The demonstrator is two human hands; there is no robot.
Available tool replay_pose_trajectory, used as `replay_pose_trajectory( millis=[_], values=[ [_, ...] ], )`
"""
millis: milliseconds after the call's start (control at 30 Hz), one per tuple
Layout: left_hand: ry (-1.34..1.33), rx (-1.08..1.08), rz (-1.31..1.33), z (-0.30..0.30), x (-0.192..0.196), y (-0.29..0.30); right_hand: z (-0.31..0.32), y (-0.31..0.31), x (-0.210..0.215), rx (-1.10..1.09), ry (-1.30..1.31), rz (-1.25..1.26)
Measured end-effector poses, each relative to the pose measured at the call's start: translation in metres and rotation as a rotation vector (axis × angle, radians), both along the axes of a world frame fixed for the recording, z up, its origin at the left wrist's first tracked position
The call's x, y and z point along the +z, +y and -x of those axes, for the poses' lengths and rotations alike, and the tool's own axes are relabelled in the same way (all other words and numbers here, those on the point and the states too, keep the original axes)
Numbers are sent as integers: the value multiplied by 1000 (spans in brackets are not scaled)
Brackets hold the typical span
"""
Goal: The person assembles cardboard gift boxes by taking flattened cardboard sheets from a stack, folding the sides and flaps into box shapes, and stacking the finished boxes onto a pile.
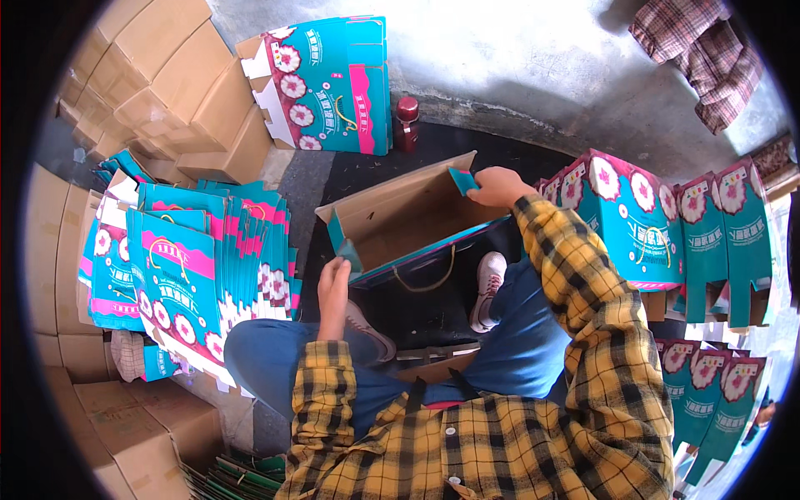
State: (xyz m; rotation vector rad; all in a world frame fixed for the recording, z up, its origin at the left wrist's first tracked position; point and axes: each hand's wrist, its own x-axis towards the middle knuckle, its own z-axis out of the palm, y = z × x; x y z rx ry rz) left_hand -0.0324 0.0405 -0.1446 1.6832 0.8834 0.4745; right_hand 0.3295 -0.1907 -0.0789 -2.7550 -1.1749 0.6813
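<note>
In front of my knees an open carton [392, 218] stands unfolded, its plain brown inside showing and its teal outside toward me. My left hand [333, 287] pinches the small teal flap at the carton's near left corner. At the far right corner my right hand [498, 187] grips another teal end flap, fingers curled over it. A yellow cord handle [425, 285] hangs in a loop from the carton's near side. The carton's bottom is in shadow, so I cannot tell how it is closed.
Flat teal-and-pink cartons [179, 279] are piled at my left, with another flattened carton [346, 92] against the wall. Brown boxes [167, 75] are stacked behind them. A red bottle [407, 125] stands by the wall. Erected cartons [637, 221] line my right side.
</note>
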Motion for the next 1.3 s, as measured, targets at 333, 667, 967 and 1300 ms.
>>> replay_pose_trajectory(
  millis=[333,667,967,1300],
  values=[
    [56,-315,-354,-1,16,7,6,23,-13,250,108,-224],
    [-185,246,140,-24,28,21,-21,20,-17,-444,644,-295],
    [150,-149,-193,-41,33,30,-31,19,-4,-683,836,-307],
    [119,-159,-345,-36,24,17,-31,16,4,-651,941,-350]
  ],
)
